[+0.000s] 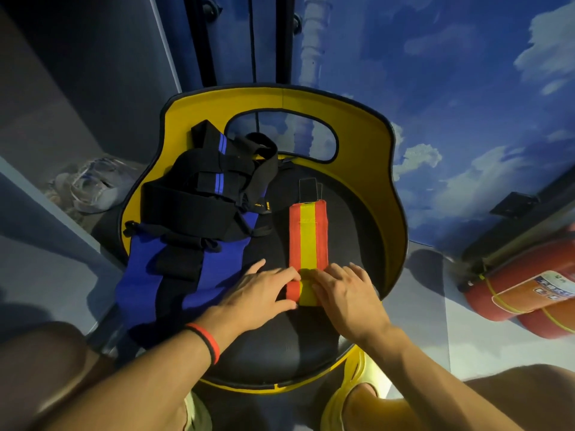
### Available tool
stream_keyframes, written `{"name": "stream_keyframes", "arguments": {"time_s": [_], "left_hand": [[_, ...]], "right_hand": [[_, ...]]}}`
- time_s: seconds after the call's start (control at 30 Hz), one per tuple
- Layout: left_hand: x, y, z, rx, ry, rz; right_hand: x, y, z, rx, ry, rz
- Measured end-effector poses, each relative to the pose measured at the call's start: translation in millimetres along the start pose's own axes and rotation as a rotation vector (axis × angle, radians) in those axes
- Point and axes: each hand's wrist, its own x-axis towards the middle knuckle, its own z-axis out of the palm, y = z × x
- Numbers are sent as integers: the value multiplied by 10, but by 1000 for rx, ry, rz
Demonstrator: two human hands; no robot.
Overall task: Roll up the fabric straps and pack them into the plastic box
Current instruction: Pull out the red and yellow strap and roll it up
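Note:
A red strap with a yellow middle stripe (pixel 306 241) lies flat along the black seat of a yellow chair (pixel 389 194), a black tab at its far end. Its near end is folded into a short roll under my fingers. My left hand (pixel 258 295) presses the roll's left side with straight fingers. My right hand (pixel 348 290) lies on its right side, fingers slightly bent over the fold. A tangled heap of blue and black straps (pixel 199 213) covers the seat's left half. A clear plastic box (pixel 93 185) stands on the floor to the left.
Two red fire extinguishers (pixel 522 293) lie on the floor at the right. A wall painted with sky and clouds rises behind the chair. My knees frame the chair's front edge at the bottom of the view.

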Motion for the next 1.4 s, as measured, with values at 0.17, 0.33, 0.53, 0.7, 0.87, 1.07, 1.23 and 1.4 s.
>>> {"name": "stream_keyframes", "arguments": {"time_s": [0.17,0.33,0.53,0.7,0.87,1.07,1.23,1.4], "left_hand": [[1,24,-29,10,4,-7],[-18,3,-35,17,11,9],[-108,57,47,-4,42,-23],[-103,-6,-37,69,-40,-2],[-133,51,-54,5,-87,-72],[-174,115,-135,-58,-67,-171],[-154,115,-86,-211,14,-254],[-117,114,-19,-396,77,-323]], "right_hand": [[-56,3,-41,-60,-103,-18],[29,45,-31,-36,-51,-13],[50,20,-168,95,-146,-90],[-37,4,-156,136,-193,-90],[-60,-76,-207,35,-182,-130],[-54,-90,-227,-3,-217,-90],[-18,-107,-93,43,-167,39],[54,-51,-51,75,-167,103]]}}
